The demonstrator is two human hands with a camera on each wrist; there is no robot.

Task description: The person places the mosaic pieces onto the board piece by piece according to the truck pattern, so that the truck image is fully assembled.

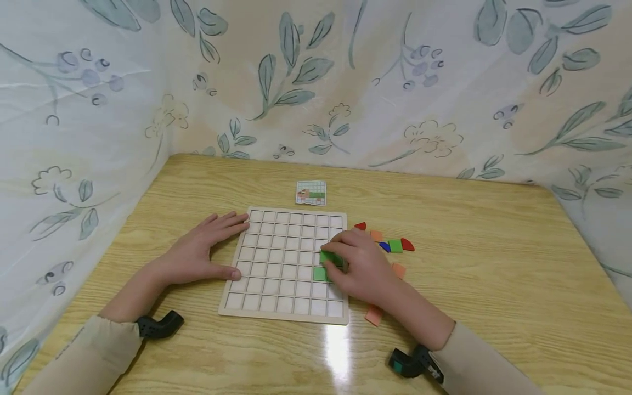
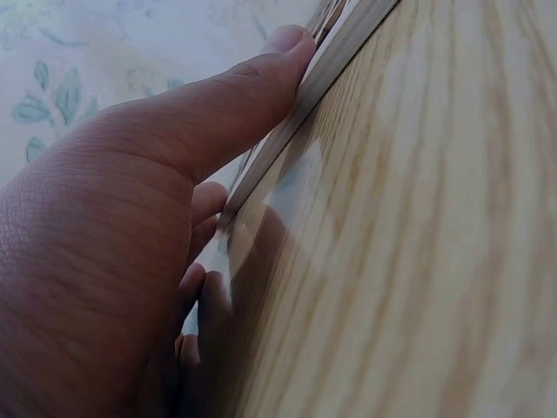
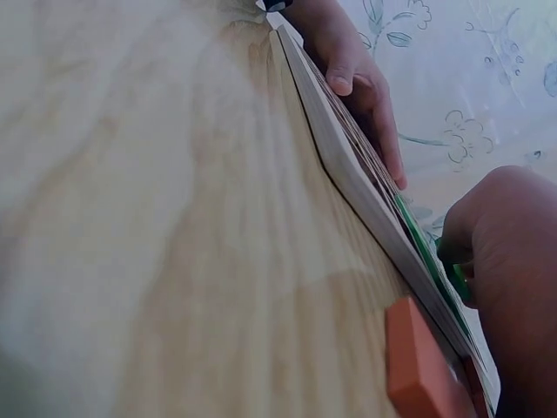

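Observation:
A pale wooden grid board [image 1: 281, 318] lies flat on the table. My left hand [image 1: 195, 255] rests against its left edge, fingers spread, and the left wrist view shows the thumb [image 2: 252, 96] on the rim. Over the board's right columns, my right hand [image 1: 365, 266] pinches a green piece [image 3: 461, 279] between thumb and fingers. A green square [image 1: 320, 274] sits in a cell just below those fingertips, and more green [image 1: 326, 257] shows beside them. The fingers partly hide the green pieces.
Behind the board lies a small pattern card [image 1: 311, 193]. Right of the board are loose pieces: red [image 1: 407, 244], green [image 1: 395, 246], blue [image 1: 384, 247] and several orange ones [image 1: 373, 315]. A leaf-patterned cloth [image 1: 345, 82] hangs behind the table [image 1: 494, 263].

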